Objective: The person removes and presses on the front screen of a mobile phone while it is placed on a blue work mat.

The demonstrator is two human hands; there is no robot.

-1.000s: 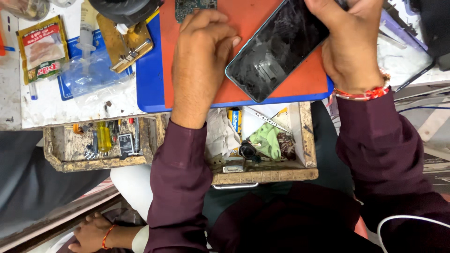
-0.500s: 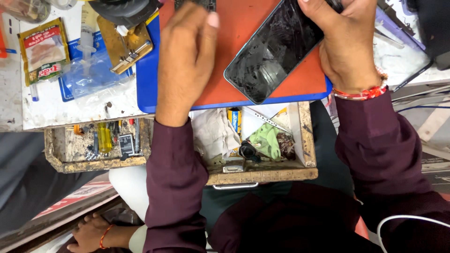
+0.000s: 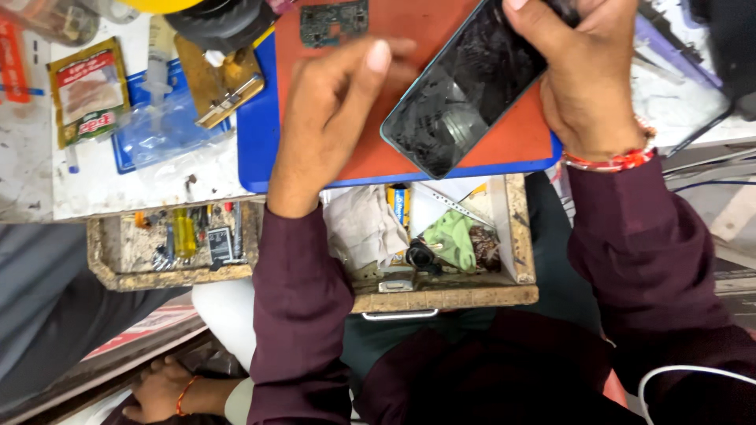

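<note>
My right hand (image 3: 587, 86) grips the upper end of a black smartphone (image 3: 461, 94) with a cracked screen and a teal rim, tilted over an orange work mat (image 3: 504, 138). My left hand (image 3: 327, 130) rests on the mat to the left of the phone and holds nothing. Its fingers are loosely extended, and one fingertip points toward the phone's edge without clearly touching it. A small green circuit board (image 3: 335, 20) lies on the mat above my left hand. The mat sits on a blue board (image 3: 260, 149).
An open wooden drawer (image 3: 441, 297) below the mat holds cloth, a battery and small parts. A second drawer (image 3: 169, 275) at the left holds tools. A packet (image 3: 87, 90), a plastic bag (image 3: 157, 134) and a brass tool (image 3: 224, 90) lie left. Another person's hand (image 3: 157, 389) is at bottom left.
My left hand has drawn back a little on the mat and its fingers have opened out toward the phone. The phone has stayed in my right hand, shifting slightly.
</note>
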